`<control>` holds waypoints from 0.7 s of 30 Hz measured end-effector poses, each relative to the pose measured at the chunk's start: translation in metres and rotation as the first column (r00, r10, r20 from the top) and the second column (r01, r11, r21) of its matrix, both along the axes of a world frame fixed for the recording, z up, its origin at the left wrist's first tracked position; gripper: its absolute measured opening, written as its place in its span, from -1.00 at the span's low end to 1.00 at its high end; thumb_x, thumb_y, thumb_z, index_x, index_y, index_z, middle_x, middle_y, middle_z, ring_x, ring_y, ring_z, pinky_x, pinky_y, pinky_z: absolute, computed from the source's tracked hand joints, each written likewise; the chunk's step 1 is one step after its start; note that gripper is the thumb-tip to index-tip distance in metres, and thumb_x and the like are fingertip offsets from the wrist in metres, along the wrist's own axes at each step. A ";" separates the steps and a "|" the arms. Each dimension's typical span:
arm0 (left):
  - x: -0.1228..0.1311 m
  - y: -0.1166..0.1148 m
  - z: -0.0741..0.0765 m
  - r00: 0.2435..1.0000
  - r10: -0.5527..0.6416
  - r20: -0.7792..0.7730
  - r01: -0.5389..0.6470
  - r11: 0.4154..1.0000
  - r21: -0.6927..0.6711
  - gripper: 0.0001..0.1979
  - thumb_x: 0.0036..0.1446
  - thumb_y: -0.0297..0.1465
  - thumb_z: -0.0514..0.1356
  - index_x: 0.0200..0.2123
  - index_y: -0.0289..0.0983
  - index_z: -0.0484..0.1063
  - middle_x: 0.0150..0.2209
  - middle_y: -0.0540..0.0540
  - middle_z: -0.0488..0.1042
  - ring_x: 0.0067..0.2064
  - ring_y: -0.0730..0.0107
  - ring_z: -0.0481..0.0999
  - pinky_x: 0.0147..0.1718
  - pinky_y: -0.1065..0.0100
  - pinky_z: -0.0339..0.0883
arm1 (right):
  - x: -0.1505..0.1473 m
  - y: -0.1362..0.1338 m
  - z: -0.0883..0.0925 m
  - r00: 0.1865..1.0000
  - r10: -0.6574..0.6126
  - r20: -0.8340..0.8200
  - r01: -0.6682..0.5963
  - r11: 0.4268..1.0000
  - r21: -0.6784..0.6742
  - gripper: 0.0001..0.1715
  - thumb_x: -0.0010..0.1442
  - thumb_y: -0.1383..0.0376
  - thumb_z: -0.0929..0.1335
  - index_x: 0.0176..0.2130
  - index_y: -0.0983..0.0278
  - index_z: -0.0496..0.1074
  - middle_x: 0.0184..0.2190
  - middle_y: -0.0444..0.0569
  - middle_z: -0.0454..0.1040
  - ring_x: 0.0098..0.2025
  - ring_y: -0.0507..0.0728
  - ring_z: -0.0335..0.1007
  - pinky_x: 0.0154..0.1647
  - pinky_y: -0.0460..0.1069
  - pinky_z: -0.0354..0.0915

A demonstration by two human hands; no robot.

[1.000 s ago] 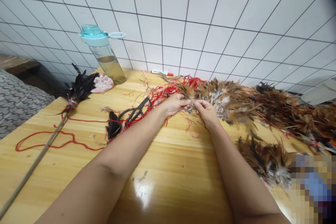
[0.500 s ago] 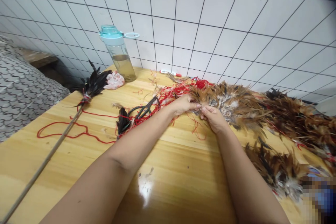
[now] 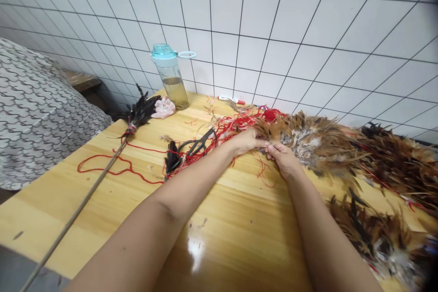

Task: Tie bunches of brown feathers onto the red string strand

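Observation:
My left hand (image 3: 247,141) and my right hand (image 3: 283,159) meet at the near edge of a heap of brown feathers (image 3: 318,139). Fingertips of both are pinched together, and whatever lies between them is too small and covered to make out. Tangled red yarn (image 3: 236,123) spreads behind and left of my left hand, with loose strands hanging below the fingers. Black-handled scissors (image 3: 196,145) rest on the yarn beside my left forearm, near a small bunch of black feathers (image 3: 173,159). Farther left lies a stick (image 3: 89,194) with black feathers (image 3: 142,109) bound to its end by red yarn.
A water bottle (image 3: 174,80) with a blue lid stands by the tiled wall, next to a crumpled pinkish cloth (image 3: 163,107). A red-capped marker (image 3: 231,100) lies at the back. More brown feather bunches (image 3: 400,159) cover the right side of the wooden table (image 3: 232,223).
The view has shifted, so the objects on the left appear farther right. Both hands stay pinched together at the same place by the feathers.

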State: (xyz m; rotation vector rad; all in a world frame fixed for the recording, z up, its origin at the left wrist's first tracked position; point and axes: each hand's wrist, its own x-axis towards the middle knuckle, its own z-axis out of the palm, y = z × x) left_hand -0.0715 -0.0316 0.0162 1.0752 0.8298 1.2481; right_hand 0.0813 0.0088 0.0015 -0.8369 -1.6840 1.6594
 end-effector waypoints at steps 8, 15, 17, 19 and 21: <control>-0.006 -0.003 0.008 0.949 0.139 -0.283 -0.115 0.988 0.101 -0.65 -0.22 -0.35 0.38 -0.33 -0.42 0.47 -0.33 -0.15 0.51 -0.31 0.41 0.46 -0.18 0.32 0.30 | -0.002 0.006 -0.008 0.999 -0.036 -0.008 0.036 0.996 0.075 -0.55 -0.11 -0.06 0.43 -0.53 0.26 0.37 -0.59 -0.16 0.30 -0.54 -0.02 0.13 -0.49 -0.07 0.10; -0.048 -0.002 0.040 0.518 0.428 -0.741 -0.295 0.902 0.315 -0.80 -0.04 -0.44 0.21 -0.28 -0.35 0.48 -0.29 -0.11 0.53 -0.27 0.36 0.46 -0.16 0.33 0.30 | -0.003 0.008 -0.009 0.995 -0.089 -0.045 0.091 0.994 0.060 -0.48 -0.14 -0.12 0.42 -0.52 0.26 0.34 -0.61 -0.17 0.28 -0.56 -0.02 0.10 -0.51 -0.08 0.10; -0.075 -0.012 0.050 0.307 0.482 -0.821 -0.362 0.857 0.367 -0.84 -0.02 -0.44 0.19 -0.32 -0.33 0.49 -0.31 -0.10 0.53 -0.28 0.36 0.45 -0.18 0.33 0.29 | -0.003 0.009 -0.010 0.991 -0.123 -0.054 0.125 0.991 0.050 -0.49 -0.13 -0.12 0.42 -0.52 0.26 0.34 -0.64 -0.18 0.25 -0.58 -0.03 0.08 -0.54 -0.08 0.06; -0.107 -0.027 0.055 0.125 0.514 -0.849 -0.460 0.788 0.409 -0.86 0.01 -0.43 0.17 -0.34 -0.34 0.48 -0.32 -0.12 0.52 -0.28 0.34 0.45 -0.19 0.33 0.28 | -0.003 0.009 -0.010 0.985 -0.153 -0.075 0.157 0.987 0.038 -0.49 -0.13 -0.12 0.42 -0.51 0.26 0.34 -0.63 -0.18 0.26 -0.59 -0.03 0.07 -0.56 -0.08 0.03; -0.140 -0.045 0.054 -0.009 0.492 -0.870 -0.564 0.716 0.411 -0.84 0.03 -0.40 0.16 -0.33 -0.34 0.49 -0.30 -0.13 0.53 -0.27 0.33 0.45 -0.22 0.34 0.27 | -0.004 0.010 -0.011 0.980 -0.175 -0.091 0.178 0.984 0.030 -0.49 -0.14 -0.12 0.42 -0.51 0.26 0.34 -0.62 -0.18 0.26 -0.59 -0.04 0.06 -0.57 -0.08 0.01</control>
